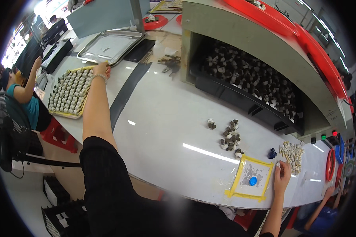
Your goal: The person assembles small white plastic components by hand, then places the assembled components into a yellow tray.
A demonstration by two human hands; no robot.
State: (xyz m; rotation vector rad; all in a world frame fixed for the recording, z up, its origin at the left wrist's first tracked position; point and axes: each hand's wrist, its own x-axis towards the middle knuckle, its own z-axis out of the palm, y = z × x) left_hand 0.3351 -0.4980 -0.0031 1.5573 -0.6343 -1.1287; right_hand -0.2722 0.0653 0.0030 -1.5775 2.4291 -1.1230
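Observation:
My left arm reaches out to the far left, where my left hand (102, 71) closes on the corner of a yellow-edged tray (74, 116). Rows of small rounded white pieces (69, 93) fill that tray. At the right, my right hand (282, 178) pinches a small white piece (278, 164) between the fingertips. Just left of it, a yellow-taped square (235, 185) on the table bears grey smudges and a round blue lid-like thing (252, 181). Beyond my right hand lies a pile of small whitish pieces (292, 154), with a dark blue lump (272, 153) beside it.
Several black-and-white pieces (230, 138) lie loose mid-table. A black bin (245, 100) full of similar pieces sits under a grey shelf (241, 29). An empty metal tray (110, 45) stands at the far left. A fan (8, 130) and co-workers (25, 94) are nearby.

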